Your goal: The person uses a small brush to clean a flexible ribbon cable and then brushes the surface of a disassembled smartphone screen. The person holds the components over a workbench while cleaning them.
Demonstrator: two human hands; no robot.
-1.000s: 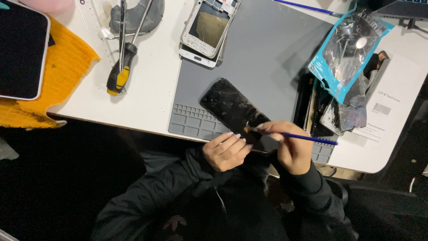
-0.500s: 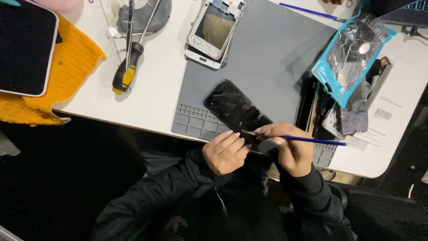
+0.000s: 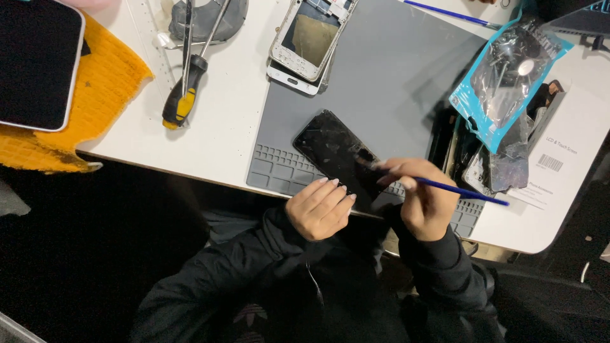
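Head view looks down at two hands by the near edge of the desk. Left hand is curled, with its fingertips pressed on the near end of a black phone, likely so the phone does not slide. Right hand is closed around a thin blue brush, held like a pencil so its tip reaches the phone's glass. That phone lies slanted on a grey mat, which keeps it off the bare desk. Farther off lie a screwdriver, an opened white phone, a blue bag and an orange cloth.
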